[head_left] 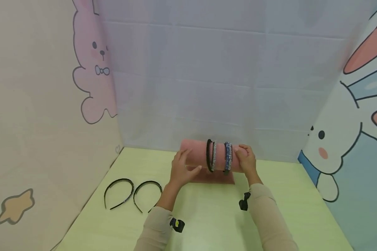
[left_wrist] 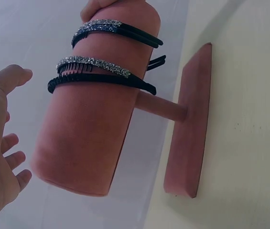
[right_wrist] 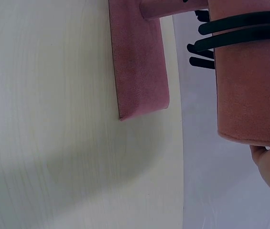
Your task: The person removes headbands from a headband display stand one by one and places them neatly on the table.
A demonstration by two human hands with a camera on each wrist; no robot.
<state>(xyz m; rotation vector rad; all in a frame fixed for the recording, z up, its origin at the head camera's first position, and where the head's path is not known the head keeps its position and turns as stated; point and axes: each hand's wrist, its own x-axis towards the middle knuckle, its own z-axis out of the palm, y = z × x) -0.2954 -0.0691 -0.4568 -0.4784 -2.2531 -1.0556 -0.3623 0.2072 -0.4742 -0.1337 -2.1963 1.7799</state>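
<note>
A pink headband stand [head_left: 197, 153] has a padded horizontal roll on a post above a flat base [left_wrist: 192, 119]. Several headbands circle the roll: a plain black headband [left_wrist: 96, 79] beside a silver glitter headband [left_wrist: 94, 62], with a blue glitter headband [head_left: 228, 156] and another silver one farther right. My right hand [head_left: 247, 159] holds the roll's right end, thumb on the front; the right wrist view shows only part of that hand. At the left end, my left hand [head_left: 181, 171] has its fingers spread, and in the left wrist view it stands apart from the roll.
Two black toothed headbands, a left one [head_left: 132, 188] and a right one [head_left: 161, 188], lie on the pale yellow-green table [head_left: 207, 223], left of my left forearm. A white cloth backdrop [head_left: 188, 87] hangs behind the stand, with cartoon-printed cloths at both sides.
</note>
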